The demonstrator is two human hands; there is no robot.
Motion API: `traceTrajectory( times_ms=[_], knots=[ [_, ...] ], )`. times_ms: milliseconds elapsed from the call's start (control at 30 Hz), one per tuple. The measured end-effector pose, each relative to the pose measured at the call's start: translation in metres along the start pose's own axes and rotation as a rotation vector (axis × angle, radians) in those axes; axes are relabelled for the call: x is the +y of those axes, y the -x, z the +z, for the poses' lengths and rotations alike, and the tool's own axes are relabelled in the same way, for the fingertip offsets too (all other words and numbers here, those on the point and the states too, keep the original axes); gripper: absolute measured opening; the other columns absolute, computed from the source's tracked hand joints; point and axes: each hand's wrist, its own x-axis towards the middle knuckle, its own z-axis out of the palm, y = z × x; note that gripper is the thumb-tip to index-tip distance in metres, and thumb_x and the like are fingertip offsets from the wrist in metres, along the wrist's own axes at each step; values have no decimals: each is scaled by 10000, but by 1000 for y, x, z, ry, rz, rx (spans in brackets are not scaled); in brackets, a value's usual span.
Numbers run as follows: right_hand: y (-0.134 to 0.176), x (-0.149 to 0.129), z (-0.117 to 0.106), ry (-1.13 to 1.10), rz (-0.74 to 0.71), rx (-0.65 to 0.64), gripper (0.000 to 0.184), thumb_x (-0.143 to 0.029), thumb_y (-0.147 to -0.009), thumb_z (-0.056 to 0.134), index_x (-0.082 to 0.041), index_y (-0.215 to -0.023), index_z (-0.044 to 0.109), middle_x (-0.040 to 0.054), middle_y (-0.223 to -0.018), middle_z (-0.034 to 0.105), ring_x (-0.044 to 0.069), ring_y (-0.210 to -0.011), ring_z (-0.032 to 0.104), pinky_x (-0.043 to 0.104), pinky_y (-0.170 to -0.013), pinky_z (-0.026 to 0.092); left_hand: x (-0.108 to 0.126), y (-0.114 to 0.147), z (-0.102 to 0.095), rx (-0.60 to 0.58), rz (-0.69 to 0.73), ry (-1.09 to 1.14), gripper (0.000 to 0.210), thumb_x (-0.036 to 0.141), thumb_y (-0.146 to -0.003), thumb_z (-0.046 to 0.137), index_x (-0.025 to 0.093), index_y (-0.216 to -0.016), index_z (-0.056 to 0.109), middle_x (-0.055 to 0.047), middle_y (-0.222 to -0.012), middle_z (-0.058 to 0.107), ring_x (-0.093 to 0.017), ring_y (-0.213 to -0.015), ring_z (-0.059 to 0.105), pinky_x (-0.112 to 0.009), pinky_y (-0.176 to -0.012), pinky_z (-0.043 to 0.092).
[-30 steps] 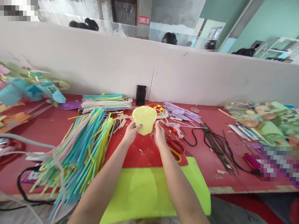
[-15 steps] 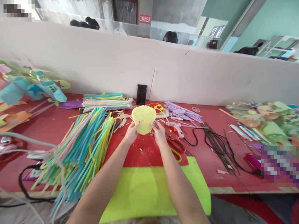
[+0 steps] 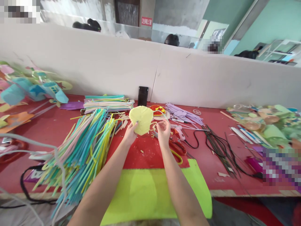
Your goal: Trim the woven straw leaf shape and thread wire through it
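Note:
My left hand [image 3: 130, 134] pinches the lower left edge of a pale yellow petal-shaped piece [image 3: 142, 118], held up over the table with its broad side facing me. To the right of the piece, and apart from it, is my right hand [image 3: 164, 131]. Its fingers are bent together, and whatever may be between the tips is too small to make out. Beneath the hands lies a red mat [image 3: 134, 157]. Red-handled scissors [image 3: 177, 147] rest just right of my right wrist. A pink glue gun [image 3: 180, 133] lies beyond that hand.
Bundled pastel fuzzy stems [image 3: 87, 141] spread across the left. A black phone [image 3: 142, 95] leans against the white partition [image 3: 113, 69]. Purple stems [image 3: 184, 113] lie behind the glue gun. Dark thin rods and a black cable [image 3: 218, 147] cross the right. Yellow-green cloth [image 3: 136, 194] covers the front edge.
My right hand has let go of the yellow piece and moved slightly right, its fingers curling together. The piece has shifted a little left and tilted, now in my left hand alone.

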Motion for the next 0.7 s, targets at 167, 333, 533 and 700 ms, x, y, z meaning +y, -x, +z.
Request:
traceTrajectory(
  times_ms=[167, 333, 533, 700],
  knots=[
    [4, -9, 1, 25, -15, -111, 303, -430, -850, 483, -187, -922, 650, 75, -984, 671, 209, -1000, 587, 359, -941, 412, 7, 0, 4, 2, -94, 66, 367, 353, -777, 606, 153, -1084, 618, -92, -1099, 681, -261, -1028, 628, -389, -880, 507],
    [7, -7, -1, 62, 77, -56, 303, -478, -785, 570, -189, -862, 616, 58, -772, 675, 215, -784, 628, 370, -833, 471, 12, 4, 10, -48, -66, 69, 394, 396, -792, 569, 179, -1120, 603, -74, -1155, 657, -262, -1074, 604, -383, -892, 499],
    [6, -17, 6, -98, -14, -66, 252, -394, -787, 595, -185, -915, 540, 72, -927, 639, 185, -886, 617, 341, -848, 475, 6, 3, 3, 8, 6, 37, 462, 168, -682, 684, 221, -1128, 575, -41, -1150, 656, -201, -1028, 624, -345, -930, 474],
    [6, -24, 6, -166, -18, -104, 214, -391, -832, 531, -190, -905, 524, 79, -942, 644, 199, -936, 607, 359, -864, 460, 6, 2, -1, -27, 58, 12, 448, 198, -652, 730, 196, -1077, 590, -68, -1100, 674, -222, -1026, 626, -361, -941, 466]
  ],
)
